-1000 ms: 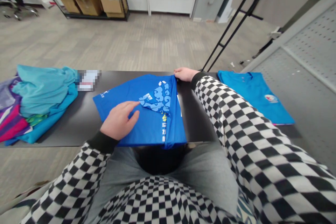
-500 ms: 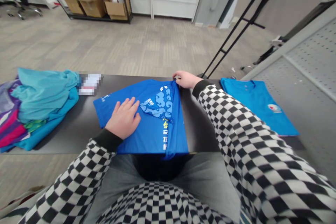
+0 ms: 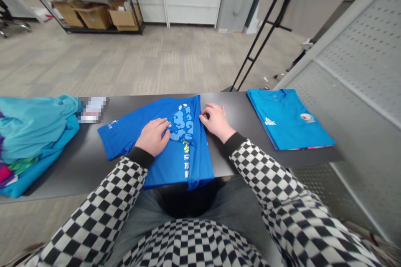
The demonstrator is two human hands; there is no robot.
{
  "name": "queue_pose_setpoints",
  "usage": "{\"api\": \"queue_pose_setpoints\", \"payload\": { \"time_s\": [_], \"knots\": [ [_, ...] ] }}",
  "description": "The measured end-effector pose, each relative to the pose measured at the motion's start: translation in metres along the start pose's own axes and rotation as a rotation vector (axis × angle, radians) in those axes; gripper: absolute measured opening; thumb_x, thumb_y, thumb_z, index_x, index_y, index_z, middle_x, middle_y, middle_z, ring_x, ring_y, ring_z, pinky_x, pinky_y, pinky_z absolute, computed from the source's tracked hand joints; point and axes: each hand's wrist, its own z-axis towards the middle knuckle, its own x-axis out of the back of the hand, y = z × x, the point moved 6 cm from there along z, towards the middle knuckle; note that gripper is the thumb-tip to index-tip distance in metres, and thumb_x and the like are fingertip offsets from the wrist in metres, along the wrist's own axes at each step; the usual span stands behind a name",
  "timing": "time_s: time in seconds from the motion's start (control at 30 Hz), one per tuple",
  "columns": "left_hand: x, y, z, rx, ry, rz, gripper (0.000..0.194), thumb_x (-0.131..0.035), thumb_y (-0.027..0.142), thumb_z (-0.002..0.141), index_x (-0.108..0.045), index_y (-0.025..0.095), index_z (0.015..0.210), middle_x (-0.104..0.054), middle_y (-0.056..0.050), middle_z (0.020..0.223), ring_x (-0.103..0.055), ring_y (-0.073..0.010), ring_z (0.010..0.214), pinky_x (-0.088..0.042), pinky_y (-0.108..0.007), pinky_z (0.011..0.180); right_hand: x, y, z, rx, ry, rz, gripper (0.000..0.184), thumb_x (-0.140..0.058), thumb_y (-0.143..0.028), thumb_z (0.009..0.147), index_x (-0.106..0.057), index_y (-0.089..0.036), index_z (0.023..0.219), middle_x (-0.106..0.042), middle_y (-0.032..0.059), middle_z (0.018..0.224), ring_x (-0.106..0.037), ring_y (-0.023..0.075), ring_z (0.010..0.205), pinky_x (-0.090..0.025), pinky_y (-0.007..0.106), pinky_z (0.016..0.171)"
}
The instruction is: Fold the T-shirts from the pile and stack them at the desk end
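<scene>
Since the earlier frame, the right hand (image 3: 216, 122) has come away from the blue shirt's far right corner and down its right side, and the left hand (image 3: 153, 137) has slid inward to the patterned panel (image 3: 180, 119). The blue shirt (image 3: 166, 171) lies at the middle of the table (image 3: 233, 112), reaching from near the far edge to just over the near edge. The left fingers lie flat on it, close together, with the thumb a little apart. The right thumb and forefinger curl towards each other at its right edge; whether they pinch cloth, I cannot tell.

The bunched strip (image 3: 194, 162) beside the lettering looks the likeliest trouble: pressed as it is, it could set into a crease. The left palm might drag the panel askew if it slides while bearing down. The overhanging hem could catch on the lap and pull the cloth crooked. The folded shirt (image 3: 290, 127) near the right end seems safe, well apart from the right hand.
</scene>
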Motion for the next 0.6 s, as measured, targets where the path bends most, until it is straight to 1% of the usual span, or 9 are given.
{"api": "queue_pose_setpoints", "payload": {
  "time_s": [0.1,0.23,0.37,0.47,0.53,0.6],
  "knots": [
    [0.002,0.001,0.0,-0.014,0.034,0.005,0.047,-0.05,0.037,0.108,-0.079,0.019,0.14,-0.073,-0.015,0.156,-0.065,-0.0342,0.147,-0.048,-0.057,0.13,-0.002,0.002,0.001,-0.048,-0.012,-0.057,0.013,-0.071,-0.036,0.103,-0.074,-0.024,0.099,-0.066,0.0134,0.163,-0.045,0.0432,0.163,-0.019,0.084,0.132],
    [0.003,0.001,0.001,-0.016,0.058,0.019,0.046,-0.052,0.035,0.107,-0.081,0.019,0.139,-0.075,-0.014,0.152,-0.067,-0.0342,0.144,-0.051,-0.055,0.129,0.0,0.008,-0.005,-0.1,-0.006,-0.075,0.013,-0.07,-0.035,0.104,-0.074,-0.023,0.104,-0.065,0.0142,0.163,-0.045,0.0464,0.163,-0.019,0.086,0.132],
    [0.001,0.0,0.002,-0.024,0.066,0.021,0.047,-0.052,0.034,0.106,-0.082,0.019,0.139,-0.075,-0.015,0.151,-0.068,-0.0345,0.143,-0.051,-0.055,0.128,0.001,0.007,-0.009,-0.097,0.017,-0.063,0.01,-0.067,-0.03,0.102,-0.074,-0.024,0.106,-0.068,0.0139,0.16,-0.047,0.0454,0.161,-0.02,0.087,0.132],
    [0.0,-0.001,0.002,-0.024,0.073,0.022,0.046,-0.052,0.034,0.106,-0.082,0.02,0.138,-0.076,-0.015,0.151,-0.068,-0.0346,0.142,-0.052,-0.056,0.128,0.002,0.004,-0.008,-0.088,0.051,-0.042,0.017,-0.061,-0.023,0.1,-0.076,-0.025,0.108,-0.071,0.0128,0.155,-0.051,0.043,0.159,-0.021,0.088,0.131],
    [0.0,0.0,0.002,-0.028,0.075,0.021,0.046,-0.053,0.033,0.106,-0.082,0.019,0.137,-0.076,-0.015,0.151,-0.069,-0.035,0.142,-0.051,-0.055,0.128,0.001,0.0,-0.005,-0.065,0.066,-0.04,0.021,-0.06,-0.022,0.099,-0.078,-0.025,0.11,-0.071,0.0117,0.157,-0.05,0.0421,0.16,-0.019,0.087,0.132],
    [0.001,0.0,0.002,-0.032,0.078,0.02,0.046,-0.053,0.033,0.106,-0.082,0.018,0.137,-0.075,-0.016,0.15,-0.069,-0.0351,0.142,-0.052,-0.055,0.128,0.0,-0.002,-0.001,-0.047,0.065,-0.054,0.023,-0.061,-0.025,0.1,-0.081,-0.025,0.111,-0.068,0.011,0.162,-0.046,0.0426,0.163,-0.016,0.086,0.133]
  ]
}}
